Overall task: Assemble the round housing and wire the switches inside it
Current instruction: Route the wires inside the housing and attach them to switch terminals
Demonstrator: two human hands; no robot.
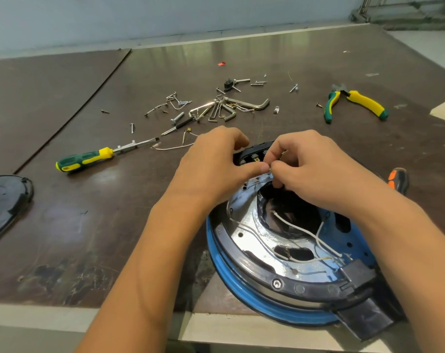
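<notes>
A dark brown tabletop [89,225] runs back to a pale wall. The round housing [241,284], blue-rimmed and open side up, lies at the near edge, with 3 or so white wires [292,226] trailing across its shiny inside.

At the housing's far rim stands the black switch block [254,149]. The left hand [211,164] curls round the block's left end. The right hand [315,164] pinches a wire end [269,169] between thumb and forefinger, touching the left thumb.

The block lies just beyond both hands, its long axis running left to right, so the wire end probably has to go forward onto a terminal. The right hand is nearer for that. The terminals are too small to tell apart.

Beyond the housing lie a screwdriver [89,159], pliers [354,103] and loose screws [178,103].
</notes>
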